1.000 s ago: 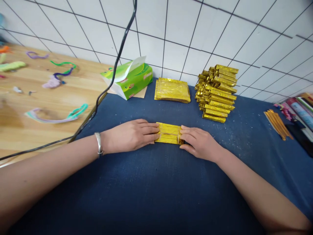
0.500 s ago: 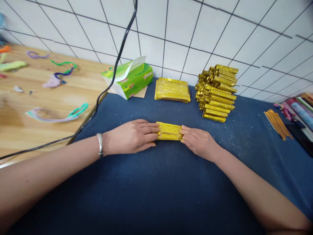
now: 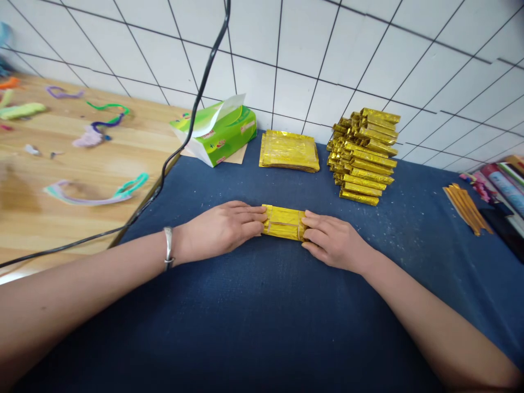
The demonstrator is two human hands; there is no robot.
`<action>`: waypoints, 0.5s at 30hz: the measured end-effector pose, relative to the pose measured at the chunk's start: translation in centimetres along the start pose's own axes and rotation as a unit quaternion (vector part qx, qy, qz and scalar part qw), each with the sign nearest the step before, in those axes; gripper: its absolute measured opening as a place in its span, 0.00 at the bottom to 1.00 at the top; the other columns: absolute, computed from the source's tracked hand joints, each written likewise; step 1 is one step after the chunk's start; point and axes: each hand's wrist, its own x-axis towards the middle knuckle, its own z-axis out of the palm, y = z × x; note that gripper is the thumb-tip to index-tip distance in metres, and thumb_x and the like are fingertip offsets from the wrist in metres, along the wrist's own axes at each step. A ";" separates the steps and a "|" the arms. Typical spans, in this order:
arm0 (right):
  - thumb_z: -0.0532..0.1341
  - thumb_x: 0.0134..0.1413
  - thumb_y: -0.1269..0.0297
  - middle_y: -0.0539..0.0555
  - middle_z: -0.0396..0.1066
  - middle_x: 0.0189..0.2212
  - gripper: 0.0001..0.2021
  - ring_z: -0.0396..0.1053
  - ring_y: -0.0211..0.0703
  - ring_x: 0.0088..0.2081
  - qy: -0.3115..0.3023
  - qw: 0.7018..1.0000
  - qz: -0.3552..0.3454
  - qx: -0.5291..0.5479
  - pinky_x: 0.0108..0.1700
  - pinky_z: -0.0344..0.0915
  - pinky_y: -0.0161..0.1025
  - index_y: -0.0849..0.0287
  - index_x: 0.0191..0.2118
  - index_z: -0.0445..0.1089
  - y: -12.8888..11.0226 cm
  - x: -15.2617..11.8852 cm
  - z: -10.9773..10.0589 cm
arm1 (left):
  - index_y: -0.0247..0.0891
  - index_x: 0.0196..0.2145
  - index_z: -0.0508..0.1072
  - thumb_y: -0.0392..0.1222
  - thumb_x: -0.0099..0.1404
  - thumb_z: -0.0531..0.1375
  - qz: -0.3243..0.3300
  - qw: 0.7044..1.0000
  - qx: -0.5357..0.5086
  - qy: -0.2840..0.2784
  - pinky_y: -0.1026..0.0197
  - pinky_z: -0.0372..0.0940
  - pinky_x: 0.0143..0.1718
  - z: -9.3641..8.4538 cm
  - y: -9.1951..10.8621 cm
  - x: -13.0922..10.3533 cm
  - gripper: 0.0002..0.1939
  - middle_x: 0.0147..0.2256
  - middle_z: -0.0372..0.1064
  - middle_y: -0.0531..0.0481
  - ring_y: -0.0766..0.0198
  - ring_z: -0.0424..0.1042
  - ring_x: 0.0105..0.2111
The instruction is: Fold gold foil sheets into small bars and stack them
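A folded sheet of gold foil paper [image 3: 284,218] lies on the dark blue cloth between my two hands, with crease lines and a seam along its length. My left hand [image 3: 225,226], with a silver bangle at the wrist, grips its left end, fingertips on top. At the opposite end my right hand [image 3: 333,237] holds the paper with bent fingers. Both thumbs are mostly hidden. Beyond the hands rests a flat stack of gold foil sheets [image 3: 289,150]. To its right rises a pile of folded gold foil strips [image 3: 364,155].
A green tissue pack [image 3: 231,131] stands by the tiled wall. A black cable [image 3: 200,93] hangs across the left side. Fuzzy craft pieces [image 3: 98,194] lie on the wooden table. At right are orange-brown strips [image 3: 466,207] and a dark flat object [image 3: 505,229].
The near edge of the gold foil paper has come slightly towards me, and more of its front shows. My right fingers have shifted a little along its end; the left fingertips have drawn in.
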 end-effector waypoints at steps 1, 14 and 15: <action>0.57 0.57 0.64 0.57 0.70 0.48 0.07 0.62 0.48 0.56 0.001 1.000 -0.002 -0.005 0.56 0.64 0.46 0.59 0.39 0.69 0.0 0.0 0.0 | 0.39 0.42 0.71 0.35 0.67 0.50 -0.003 1.000 0.004 -0.002 0.53 0.58 0.57 0.1 0.0 0.0 0.11 0.49 0.69 0.47 0.59 0.63 0.55; 0.53 0.57 0.71 0.55 0.71 0.45 0.07 0.66 0.44 0.52 0.062 0.984 0.158 0.058 0.52 0.66 0.45 0.57 0.33 0.67 -1.5 0.5 1.2 | 0.36 0.34 0.71 0.39 0.67 0.49 -0.141 0.988 -0.063 0.024 0.55 0.61 0.50 0.7 0.6 0.9 0.11 0.46 0.66 0.46 0.61 0.66 0.46; 0.52 0.57 0.71 0.55 0.71 0.44 0.07 0.67 0.44 0.51 0.062 0.981 0.172 0.067 0.52 0.66 0.45 0.57 0.32 0.67 -1.6 0.7 1.2 | 0.36 0.34 0.71 0.38 0.67 0.49 -0.147 0.987 -0.068 0.024 0.55 0.61 0.49 0.7 0.7 1.0 0.11 0.46 0.65 0.46 0.61 0.66 0.45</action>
